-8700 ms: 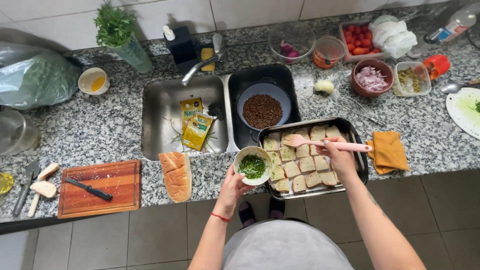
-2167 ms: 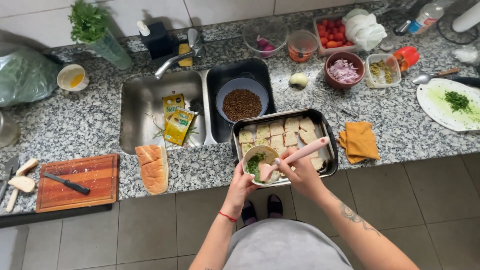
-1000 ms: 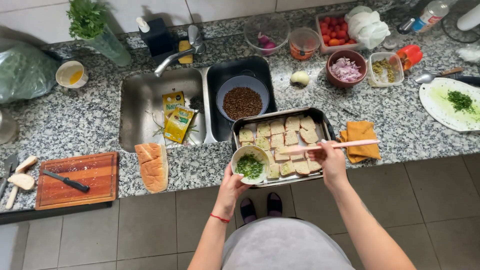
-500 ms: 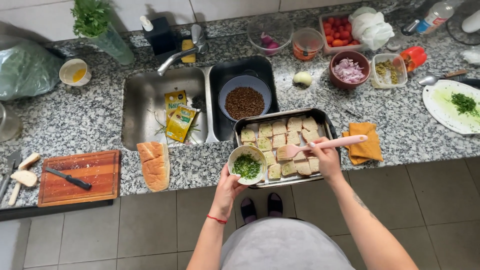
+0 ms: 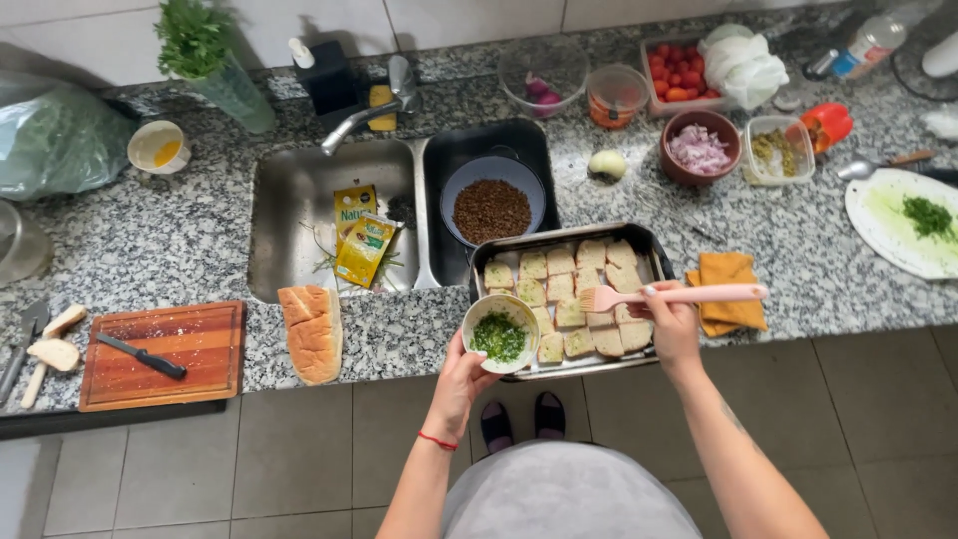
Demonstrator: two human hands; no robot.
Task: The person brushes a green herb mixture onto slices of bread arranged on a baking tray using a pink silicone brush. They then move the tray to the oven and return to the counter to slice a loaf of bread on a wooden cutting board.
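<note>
Home kitchen, speckled granite counter (image 5: 150,240), double steel sink (image 5: 309,215) with tap (image 5: 364,110), wooden cutting board (image 5: 165,354), tiled floor (image 5: 299,459)

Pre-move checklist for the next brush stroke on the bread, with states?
1. Left hand grips the bowl: ok.
2. Bowl holds green herb mix: ok.
3. Right hand grips the pink brush: ok.
4. Brush head over the bread in the tray: ok.
5. Brush loaded with mix: cannot tell.
6. Tray fully on the counter: not ok, near edge overhangs slightly.
</note>
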